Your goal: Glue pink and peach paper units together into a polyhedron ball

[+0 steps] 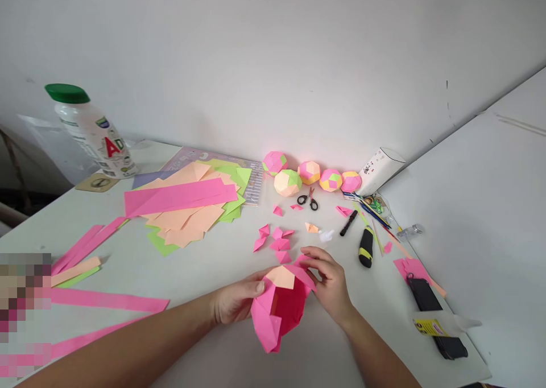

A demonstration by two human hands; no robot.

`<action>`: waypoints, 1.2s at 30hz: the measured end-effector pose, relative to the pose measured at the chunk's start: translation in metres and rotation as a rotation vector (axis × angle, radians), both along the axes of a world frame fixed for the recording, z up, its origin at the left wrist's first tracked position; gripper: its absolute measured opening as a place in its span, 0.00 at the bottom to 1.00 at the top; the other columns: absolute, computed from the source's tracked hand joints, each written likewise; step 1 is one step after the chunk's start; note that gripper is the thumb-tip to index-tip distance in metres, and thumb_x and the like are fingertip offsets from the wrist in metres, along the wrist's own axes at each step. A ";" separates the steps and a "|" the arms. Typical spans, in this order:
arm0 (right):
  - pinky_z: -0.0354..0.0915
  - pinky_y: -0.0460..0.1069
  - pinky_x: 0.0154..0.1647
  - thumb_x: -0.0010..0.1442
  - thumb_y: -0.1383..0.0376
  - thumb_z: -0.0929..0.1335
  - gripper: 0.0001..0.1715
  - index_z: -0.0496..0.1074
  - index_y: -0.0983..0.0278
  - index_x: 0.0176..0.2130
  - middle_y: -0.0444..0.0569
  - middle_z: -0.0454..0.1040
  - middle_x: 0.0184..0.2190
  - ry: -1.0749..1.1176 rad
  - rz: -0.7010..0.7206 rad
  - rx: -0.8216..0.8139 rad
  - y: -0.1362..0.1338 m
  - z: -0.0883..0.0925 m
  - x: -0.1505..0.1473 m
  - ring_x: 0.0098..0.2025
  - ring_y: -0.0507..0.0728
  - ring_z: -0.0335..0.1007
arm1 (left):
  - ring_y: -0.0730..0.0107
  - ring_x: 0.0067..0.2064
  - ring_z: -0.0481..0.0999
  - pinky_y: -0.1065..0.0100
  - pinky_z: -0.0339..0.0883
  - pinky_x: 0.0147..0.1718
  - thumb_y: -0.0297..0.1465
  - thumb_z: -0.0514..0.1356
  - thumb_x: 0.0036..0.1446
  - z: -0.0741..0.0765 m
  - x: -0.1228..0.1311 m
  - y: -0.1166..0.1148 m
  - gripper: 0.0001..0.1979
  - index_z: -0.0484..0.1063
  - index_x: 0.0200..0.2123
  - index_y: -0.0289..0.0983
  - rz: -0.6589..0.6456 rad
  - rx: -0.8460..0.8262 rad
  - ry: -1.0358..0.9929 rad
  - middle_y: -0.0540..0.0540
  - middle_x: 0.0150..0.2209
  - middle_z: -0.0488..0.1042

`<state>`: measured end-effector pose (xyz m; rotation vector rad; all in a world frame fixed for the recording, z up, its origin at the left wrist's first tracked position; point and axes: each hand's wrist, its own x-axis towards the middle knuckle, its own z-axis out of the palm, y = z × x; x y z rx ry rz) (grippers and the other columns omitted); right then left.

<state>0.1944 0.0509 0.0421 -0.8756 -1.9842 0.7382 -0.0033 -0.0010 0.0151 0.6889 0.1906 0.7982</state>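
A partly open folded-paper ball point(265, 320), mostly pink with one peach panel point(281, 276), is at the near middle, its hollow inside facing me. My left hand point(236, 298) is closed round its left side, with the thumb pressed near the peach panel. At the upper right rim my right hand point(329, 283) pinches a pink folded flap of the ball; its fingertips are partly hidden by the paper. Just beyond the hands lie several small pink folded paper pieces point(280, 244) and a peach one point(311, 227).
Finished paper balls point(288, 182) line the wall, with scissors point(313, 199) in front. Stacked coloured sheets point(187, 217) and a white bottle point(91, 132) are left. To the right lie a box cutter point(365, 247), a black marker point(348, 223), a glue bottle point(439, 323) and a black case point(426, 294).
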 end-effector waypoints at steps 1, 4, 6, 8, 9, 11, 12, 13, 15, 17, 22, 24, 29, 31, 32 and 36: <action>0.74 0.50 0.36 0.56 0.73 0.67 0.11 0.77 0.61 0.36 0.55 0.75 0.43 0.001 0.015 -0.005 0.000 0.000 -0.001 0.44 0.59 0.74 | 0.53 0.47 0.72 0.60 0.64 0.43 0.46 0.62 0.50 0.000 0.000 0.000 0.32 0.64 0.55 0.36 0.016 -0.001 0.007 0.37 0.49 0.72; 0.73 0.51 0.41 0.55 0.74 0.66 0.15 0.77 0.60 0.39 0.53 0.74 0.45 -0.027 0.047 -0.002 0.001 0.000 0.000 0.46 0.58 0.73 | 0.53 0.47 0.72 0.59 0.63 0.44 0.46 0.61 0.51 0.000 0.000 0.001 0.31 0.65 0.54 0.35 0.066 -0.015 0.031 0.36 0.47 0.72; 0.72 0.52 0.45 0.55 0.73 0.66 0.17 0.77 0.59 0.42 0.53 0.74 0.46 -0.055 0.073 0.009 0.003 0.001 0.001 0.47 0.58 0.73 | 0.53 0.47 0.72 0.58 0.63 0.45 0.46 0.60 0.52 -0.001 -0.001 0.003 0.31 0.66 0.54 0.35 0.094 -0.033 0.043 0.37 0.46 0.73; 0.71 0.52 0.45 0.56 0.73 0.65 0.17 0.77 0.60 0.43 0.54 0.73 0.47 -0.074 0.098 0.017 0.005 0.002 0.003 0.47 0.58 0.73 | 0.53 0.47 0.72 0.58 0.63 0.45 0.47 0.60 0.52 -0.003 -0.002 0.003 0.30 0.66 0.54 0.36 0.122 -0.056 0.044 0.37 0.47 0.73; 0.71 0.52 0.45 0.57 0.72 0.64 0.16 0.77 0.60 0.43 0.54 0.74 0.46 -0.082 0.102 0.017 0.006 0.002 0.003 0.46 0.58 0.73 | 0.53 0.47 0.72 0.58 0.63 0.46 0.47 0.60 0.52 -0.004 -0.002 0.004 0.30 0.66 0.54 0.36 0.137 -0.067 0.042 0.37 0.47 0.73; 0.72 0.52 0.43 0.59 0.72 0.63 0.16 0.77 0.61 0.41 0.54 0.75 0.44 -0.096 0.093 0.014 0.007 0.003 0.003 0.45 0.58 0.73 | 0.53 0.48 0.71 0.58 0.62 0.46 0.47 0.60 0.52 -0.005 -0.002 0.004 0.30 0.66 0.54 0.36 0.163 -0.083 0.035 0.37 0.47 0.73; 0.72 0.51 0.43 0.59 0.72 0.63 0.16 0.77 0.61 0.41 0.54 0.75 0.44 -0.100 0.091 0.009 0.007 0.003 0.002 0.45 0.57 0.73 | 0.53 0.48 0.71 0.57 0.62 0.46 0.47 0.60 0.52 -0.005 -0.002 0.003 0.30 0.66 0.54 0.36 0.169 -0.090 0.032 0.37 0.47 0.73; 0.72 0.51 0.42 0.60 0.73 0.63 0.16 0.77 0.61 0.40 0.54 0.76 0.43 -0.099 0.094 0.001 0.007 0.003 0.002 0.44 0.57 0.74 | 0.53 0.47 0.71 0.58 0.62 0.46 0.47 0.60 0.52 -0.005 -0.002 0.003 0.30 0.66 0.54 0.36 0.169 -0.093 0.031 0.37 0.47 0.73; 0.72 0.50 0.40 0.59 0.73 0.63 0.16 0.77 0.60 0.40 0.52 0.76 0.41 -0.091 0.110 -0.027 0.006 0.003 0.000 0.43 0.57 0.74 | 0.55 0.46 0.72 0.59 0.63 0.45 0.46 0.59 0.53 -0.004 -0.002 0.003 0.29 0.67 0.53 0.35 0.162 -0.095 0.032 0.37 0.46 0.73; 0.72 0.50 0.40 0.58 0.73 0.64 0.15 0.77 0.60 0.38 0.51 0.77 0.40 -0.075 0.113 -0.076 0.005 0.001 -0.001 0.42 0.56 0.74 | 0.56 0.45 0.72 0.60 0.64 0.43 0.46 0.59 0.53 -0.003 -0.002 0.003 0.28 0.67 0.53 0.35 0.157 -0.095 0.037 0.38 0.45 0.74; 0.72 0.50 0.37 0.57 0.69 0.67 0.07 0.74 0.62 0.36 0.51 0.76 0.37 0.027 0.019 -0.273 0.005 -0.004 -0.002 0.38 0.56 0.74 | 0.56 0.43 0.73 0.60 0.64 0.42 0.47 0.60 0.52 -0.004 -0.002 0.004 0.28 0.68 0.52 0.35 0.151 -0.094 0.042 0.38 0.43 0.74; 0.72 0.50 0.37 0.56 0.67 0.68 0.05 0.74 0.63 0.36 0.51 0.75 0.38 0.036 0.001 -0.327 0.005 -0.005 -0.001 0.38 0.56 0.73 | 0.55 0.44 0.73 0.58 0.63 0.43 0.47 0.59 0.52 -0.004 -0.003 0.004 0.29 0.67 0.52 0.35 0.145 -0.089 0.039 0.38 0.43 0.74; 0.70 0.50 0.34 0.57 0.66 0.68 0.07 0.76 0.63 0.30 0.51 0.75 0.34 -0.068 0.009 -0.298 0.007 -0.003 -0.001 0.35 0.56 0.73 | 0.55 0.45 0.72 0.58 0.63 0.45 0.47 0.59 0.52 -0.002 -0.003 0.003 0.30 0.66 0.54 0.35 0.136 -0.078 0.043 0.38 0.45 0.73; 0.68 0.49 0.31 0.56 0.66 0.68 0.07 0.76 0.63 0.28 0.49 0.74 0.29 -0.086 -0.047 -0.250 0.008 0.001 0.002 0.31 0.55 0.71 | 0.54 0.46 0.72 0.58 0.63 0.45 0.47 0.59 0.52 -0.001 -0.003 0.004 0.30 0.65 0.55 0.36 0.144 -0.088 0.049 0.38 0.45 0.72; 0.67 0.49 0.30 0.56 0.66 0.68 0.08 0.75 0.63 0.27 0.48 0.73 0.28 -0.073 -0.089 -0.232 0.009 0.004 0.004 0.30 0.55 0.69 | 0.55 0.46 0.72 0.58 0.64 0.44 0.46 0.59 0.53 0.000 -0.002 0.004 0.30 0.64 0.55 0.37 0.154 -0.094 0.051 0.38 0.46 0.72; 0.61 0.47 0.26 0.55 0.62 0.69 0.09 0.74 0.63 0.26 0.46 0.69 0.26 0.110 -0.205 -0.276 0.008 0.020 0.016 0.27 0.52 0.62 | 0.59 0.43 0.72 0.60 0.66 0.40 0.45 0.55 0.58 0.001 0.000 0.006 0.28 0.60 0.58 0.40 0.232 -0.113 0.063 0.39 0.45 0.70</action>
